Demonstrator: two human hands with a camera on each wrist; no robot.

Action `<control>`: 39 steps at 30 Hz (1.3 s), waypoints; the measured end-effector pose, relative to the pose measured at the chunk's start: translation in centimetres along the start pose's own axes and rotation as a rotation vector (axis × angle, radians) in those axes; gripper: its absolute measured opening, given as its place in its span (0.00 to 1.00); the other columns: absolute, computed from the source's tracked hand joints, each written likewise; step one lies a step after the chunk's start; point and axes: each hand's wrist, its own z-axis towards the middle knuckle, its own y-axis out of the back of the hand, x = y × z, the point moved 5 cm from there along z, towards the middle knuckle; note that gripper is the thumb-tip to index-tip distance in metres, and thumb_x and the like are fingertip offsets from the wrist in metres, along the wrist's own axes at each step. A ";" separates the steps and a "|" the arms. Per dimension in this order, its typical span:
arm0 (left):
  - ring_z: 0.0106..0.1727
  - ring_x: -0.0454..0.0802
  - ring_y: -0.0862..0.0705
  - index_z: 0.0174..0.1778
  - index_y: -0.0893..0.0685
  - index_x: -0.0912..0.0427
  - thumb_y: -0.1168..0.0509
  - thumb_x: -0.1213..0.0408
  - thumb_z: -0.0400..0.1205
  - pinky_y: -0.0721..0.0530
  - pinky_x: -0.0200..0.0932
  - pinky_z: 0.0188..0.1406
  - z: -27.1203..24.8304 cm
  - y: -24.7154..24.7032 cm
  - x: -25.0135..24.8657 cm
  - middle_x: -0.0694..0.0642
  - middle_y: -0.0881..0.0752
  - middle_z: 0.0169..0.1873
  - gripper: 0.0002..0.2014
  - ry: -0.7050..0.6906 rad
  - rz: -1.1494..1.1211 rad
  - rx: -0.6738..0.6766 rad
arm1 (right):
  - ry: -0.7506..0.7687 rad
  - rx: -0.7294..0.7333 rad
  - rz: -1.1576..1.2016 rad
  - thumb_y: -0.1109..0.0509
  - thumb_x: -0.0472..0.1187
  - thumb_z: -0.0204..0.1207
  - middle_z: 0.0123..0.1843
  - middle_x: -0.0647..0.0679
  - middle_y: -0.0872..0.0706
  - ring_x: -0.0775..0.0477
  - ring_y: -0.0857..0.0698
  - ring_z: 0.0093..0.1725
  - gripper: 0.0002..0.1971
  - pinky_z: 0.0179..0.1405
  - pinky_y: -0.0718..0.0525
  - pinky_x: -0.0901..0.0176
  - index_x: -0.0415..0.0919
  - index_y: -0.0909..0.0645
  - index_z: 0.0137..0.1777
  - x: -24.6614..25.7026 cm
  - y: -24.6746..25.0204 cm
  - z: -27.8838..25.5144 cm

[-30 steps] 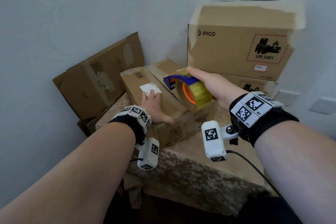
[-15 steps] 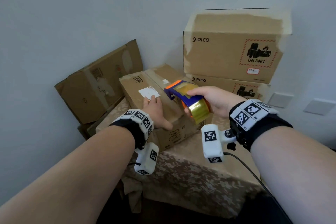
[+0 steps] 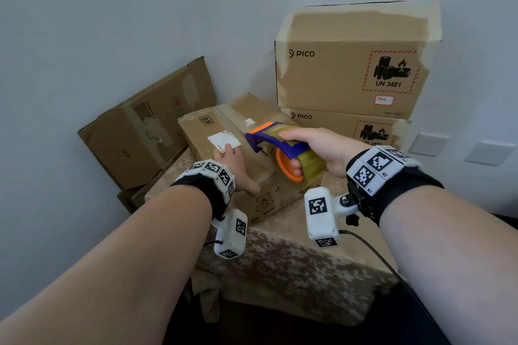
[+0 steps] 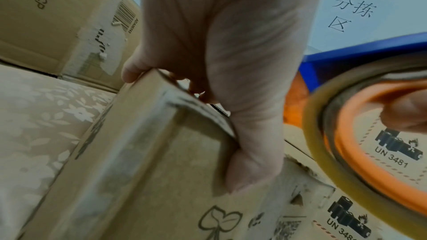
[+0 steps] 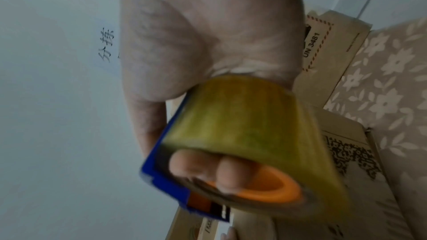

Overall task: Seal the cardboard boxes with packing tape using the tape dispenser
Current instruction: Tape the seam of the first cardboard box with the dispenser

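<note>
Orange core (image 5: 277, 189) hooked by right hand's fingers (image 5: 208, 169), wrist view only

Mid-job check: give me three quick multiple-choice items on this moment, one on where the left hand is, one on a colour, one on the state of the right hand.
1. Where does the left hand rest?
A. on top of the small box on the table
B. on the tall stack of boxes
C. on the tablecloth

2. What colour is the core inside the tape roll?
A. green
B. orange
C. white

3. What is the right hand doing?
A. hanging open
B. pressing flat on a box
C. holding the tape dispenser

Answers:
1 A: the palm lies on the small box, thumb over its near edge.
2 B: an orange ring shows inside the yellowish tape.
3 C: fingers pass through the roll's core and grip the tape dispenser.
</note>
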 end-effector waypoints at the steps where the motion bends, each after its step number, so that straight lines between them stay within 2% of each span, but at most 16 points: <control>1: 0.81 0.69 0.51 0.80 0.45 0.63 0.24 0.42 0.64 0.32 0.65 0.70 0.0 0.0 0.0 0.60 0.48 0.81 0.55 -0.001 0.003 0.000 | -0.014 0.006 -0.006 0.31 0.51 0.77 0.26 0.42 0.18 0.45 0.19 0.24 0.16 0.30 0.18 0.59 0.35 0.17 0.47 -0.1 0.2 -0.3; 5: 0.79 0.69 0.45 0.78 0.41 0.64 0.25 0.41 0.62 0.29 0.62 0.66 0.2 0.1 0.0 0.61 0.43 0.78 0.54 -0.006 0.024 -0.018 | -0.072 0.026 0.002 0.30 0.50 0.76 0.28 0.40 0.18 0.44 0.20 0.26 0.16 0.33 0.18 0.56 0.34 0.17 0.48 -1.3 1.8 -1.6; 11: 0.77 0.69 0.44 0.77 0.41 0.64 0.24 0.43 0.62 0.28 0.61 0.64 0.3 0.1 0.0 0.61 0.41 0.76 0.54 -0.001 0.004 -0.056 | -0.129 0.036 -0.022 0.30 0.48 0.76 0.28 0.39 0.16 0.44 0.18 0.27 0.15 0.39 0.16 0.52 0.34 0.17 0.43 -2.8 3.0 -3.8; 16: 0.80 0.74 0.54 0.83 0.58 0.61 0.22 0.45 0.63 0.35 0.68 0.73 0.1 0.1 -0.2 0.63 0.49 0.80 0.63 0.011 -0.029 -0.097 | -0.180 0.046 -0.038 0.31 0.48 0.76 0.28 0.39 0.16 0.44 0.18 0.26 0.14 0.37 0.15 0.55 0.34 0.18 0.44 -4.3 3.4 -5.6; 19: 0.81 0.75 0.58 0.82 0.67 0.52 0.21 0.49 0.64 0.39 0.72 0.75 -0.2 0.1 -0.4 0.63 0.56 0.82 0.66 0.003 -0.058 -0.092 | -0.178 0.030 -0.064 0.31 0.48 0.75 0.28 0.38 0.16 0.43 0.17 0.26 0.15 0.33 0.16 0.57 0.33 0.19 0.46 -4.8 3.2 -6.0; 21: 0.81 0.74 0.60 0.82 0.69 0.46 0.22 0.51 0.65 0.40 0.73 0.75 -0.5 0.1 -0.6 0.62 0.58 0.83 0.65 -0.006 -0.058 -0.083 | -0.172 0.030 -0.074 0.30 0.48 0.75 0.29 0.38 0.16 0.43 0.17 0.25 0.16 0.32 0.16 0.57 0.32 0.19 0.48 -4.8 2.9 -6.1; 26: 0.81 0.74 0.61 0.81 0.69 0.42 0.22 0.53 0.67 0.41 0.74 0.74 -0.6 -0.1 -0.8 0.62 0.59 0.83 0.63 -0.008 -0.044 -0.076 | -0.148 0.045 -0.037 0.32 0.47 0.77 0.26 0.40 0.17 0.46 0.18 0.24 0.14 0.31 0.15 0.60 0.34 0.19 0.44 -4.5 2.8 -6.7; 39: 0.80 0.76 0.61 0.81 0.68 0.42 0.22 0.51 0.65 0.41 0.74 0.74 -0.5 -0.3 -0.9 0.62 0.59 0.83 0.63 0.002 -0.010 -0.073 | -0.167 0.020 -0.033 0.30 0.47 0.75 0.28 0.38 0.16 0.44 0.17 0.24 0.15 0.30 0.15 0.59 0.32 0.20 0.47 -5.4 2.1 -6.7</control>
